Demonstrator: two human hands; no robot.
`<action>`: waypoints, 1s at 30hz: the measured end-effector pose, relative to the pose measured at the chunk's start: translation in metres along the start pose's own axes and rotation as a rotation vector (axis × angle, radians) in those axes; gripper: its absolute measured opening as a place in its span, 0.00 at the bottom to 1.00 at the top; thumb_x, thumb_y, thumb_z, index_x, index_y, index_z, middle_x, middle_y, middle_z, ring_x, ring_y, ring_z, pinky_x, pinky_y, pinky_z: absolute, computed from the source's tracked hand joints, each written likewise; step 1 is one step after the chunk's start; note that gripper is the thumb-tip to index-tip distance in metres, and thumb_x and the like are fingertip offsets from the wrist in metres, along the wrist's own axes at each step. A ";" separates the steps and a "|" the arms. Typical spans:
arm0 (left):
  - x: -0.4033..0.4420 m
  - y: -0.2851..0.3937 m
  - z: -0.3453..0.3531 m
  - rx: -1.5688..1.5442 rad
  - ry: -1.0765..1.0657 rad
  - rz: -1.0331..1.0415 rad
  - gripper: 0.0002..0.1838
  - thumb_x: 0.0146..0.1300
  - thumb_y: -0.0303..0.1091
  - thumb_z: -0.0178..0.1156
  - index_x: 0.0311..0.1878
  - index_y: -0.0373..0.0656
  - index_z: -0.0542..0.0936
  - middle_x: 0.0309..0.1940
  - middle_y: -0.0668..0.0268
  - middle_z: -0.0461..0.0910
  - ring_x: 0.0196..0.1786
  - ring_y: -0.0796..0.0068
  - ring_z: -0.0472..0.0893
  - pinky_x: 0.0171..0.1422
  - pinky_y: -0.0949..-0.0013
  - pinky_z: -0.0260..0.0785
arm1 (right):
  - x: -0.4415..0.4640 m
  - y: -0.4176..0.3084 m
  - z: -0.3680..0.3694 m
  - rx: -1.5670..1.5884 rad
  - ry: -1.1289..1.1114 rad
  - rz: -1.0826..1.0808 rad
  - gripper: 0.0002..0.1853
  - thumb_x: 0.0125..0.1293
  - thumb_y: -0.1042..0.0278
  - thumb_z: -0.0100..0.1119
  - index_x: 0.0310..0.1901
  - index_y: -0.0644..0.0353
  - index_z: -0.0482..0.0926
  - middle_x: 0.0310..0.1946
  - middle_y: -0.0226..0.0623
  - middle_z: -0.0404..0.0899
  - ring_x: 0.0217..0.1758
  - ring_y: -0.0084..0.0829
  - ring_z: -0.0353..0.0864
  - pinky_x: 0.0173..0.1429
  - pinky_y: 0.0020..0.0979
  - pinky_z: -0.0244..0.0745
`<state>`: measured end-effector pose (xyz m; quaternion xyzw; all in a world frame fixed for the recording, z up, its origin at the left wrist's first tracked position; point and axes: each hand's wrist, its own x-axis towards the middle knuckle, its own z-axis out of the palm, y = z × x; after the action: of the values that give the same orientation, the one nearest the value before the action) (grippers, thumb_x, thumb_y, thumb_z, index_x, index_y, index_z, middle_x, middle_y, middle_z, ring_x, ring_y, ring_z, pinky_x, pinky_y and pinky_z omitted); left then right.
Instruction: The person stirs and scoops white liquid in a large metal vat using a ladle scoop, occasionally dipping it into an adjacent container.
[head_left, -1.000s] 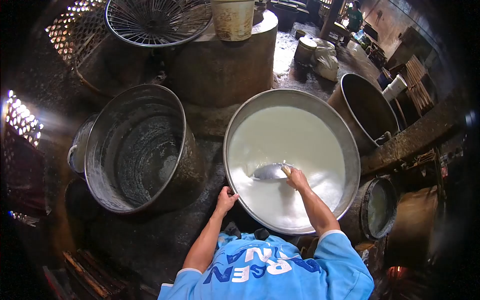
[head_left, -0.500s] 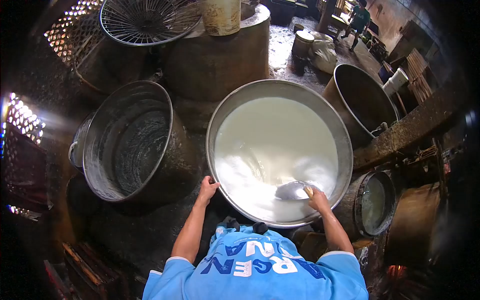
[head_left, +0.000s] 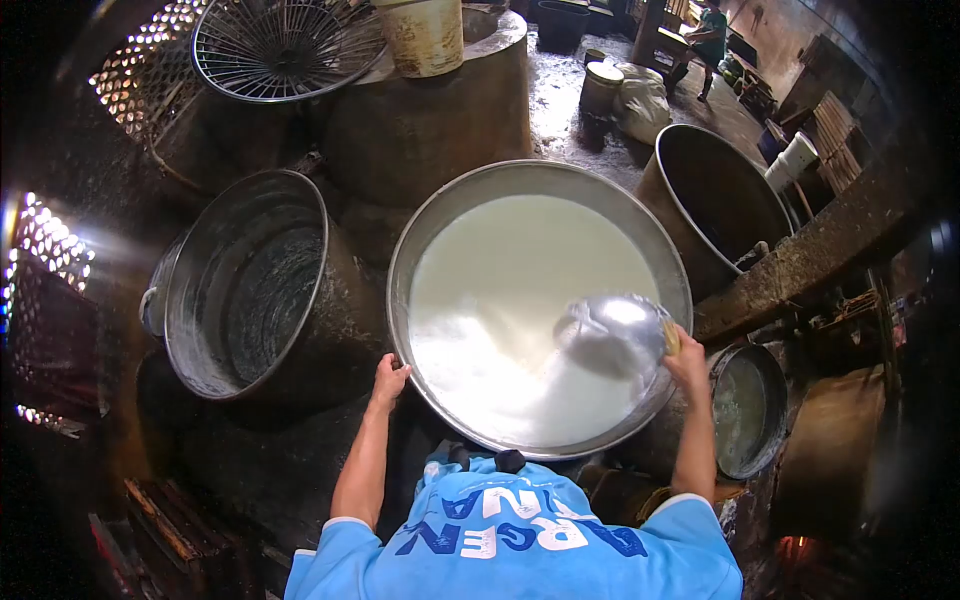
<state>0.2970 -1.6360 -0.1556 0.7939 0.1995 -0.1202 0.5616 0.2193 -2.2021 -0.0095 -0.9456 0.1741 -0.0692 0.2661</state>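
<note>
A wide, round metal vat (head_left: 404, 272) stands before me, holding milky white liquid (head_left: 530, 255). My left hand (head_left: 391, 380) grips the vat's near-left rim, its fingers closed at the edge. My right hand (head_left: 688, 362) is closed around the yellowish handle of a shiny metal dipper (head_left: 618, 328). The dipper's rounded bowl is tilted above the liquid on the right side of the vat, slightly blurred. Whether any liquid is in the bowl, I cannot tell.
A large metal pot (head_left: 190, 330) stands left, another (head_left: 672, 185) at back right. A smaller vessel with cloudy liquid (head_left: 745, 410) sits right. Behind are a wire-spoked basket (head_left: 215, 60) and a stained bucket (head_left: 425, 40) on a round stove. A person (head_left: 708, 40) is far back.
My right hand has raised the dipper from the liquid's surface and moved it up and to the right. My left hand stays at the rim. The view has shifted slightly.
</note>
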 end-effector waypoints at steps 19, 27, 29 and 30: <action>-0.015 0.032 -0.012 0.072 -0.098 -0.017 0.16 0.56 0.25 0.62 0.47 0.34 0.74 0.40 0.61 0.79 0.42 0.72 0.78 0.49 0.68 0.70 | -0.061 -0.045 0.197 0.302 -0.395 0.377 0.24 0.47 0.74 0.57 0.51 0.59 0.76 0.20 0.39 0.78 0.15 0.29 0.76 0.19 0.32 0.73; 0.000 0.016 -0.020 -0.005 -0.205 0.000 0.16 0.54 0.25 0.64 0.45 0.35 0.73 0.39 0.61 0.79 0.41 0.71 0.77 0.48 0.68 0.71 | -0.114 -0.133 0.194 0.311 -0.544 0.351 0.31 0.45 0.73 0.59 0.57 0.56 0.73 0.22 0.41 0.78 0.16 0.30 0.77 0.20 0.32 0.76; 0.008 0.001 -0.018 -0.067 -0.219 0.030 0.17 0.52 0.26 0.66 0.45 0.35 0.73 0.38 0.62 0.78 0.41 0.72 0.77 0.48 0.69 0.71 | -0.115 -0.135 0.198 0.293 -0.545 0.313 0.32 0.45 0.74 0.60 0.59 0.54 0.73 0.22 0.38 0.78 0.17 0.28 0.78 0.22 0.31 0.77; 0.009 -0.002 -0.017 -0.075 -0.227 0.032 0.17 0.52 0.27 0.66 0.44 0.35 0.73 0.38 0.62 0.78 0.41 0.72 0.77 0.48 0.69 0.71 | -0.113 -0.150 0.182 0.336 -0.562 0.313 0.33 0.45 0.75 0.60 0.59 0.54 0.72 0.23 0.38 0.78 0.18 0.28 0.78 0.23 0.31 0.78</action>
<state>0.3034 -1.6175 -0.1549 0.7568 0.1262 -0.1926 0.6117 0.1985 -1.9535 -0.0893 -0.8327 0.2230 0.2071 0.4625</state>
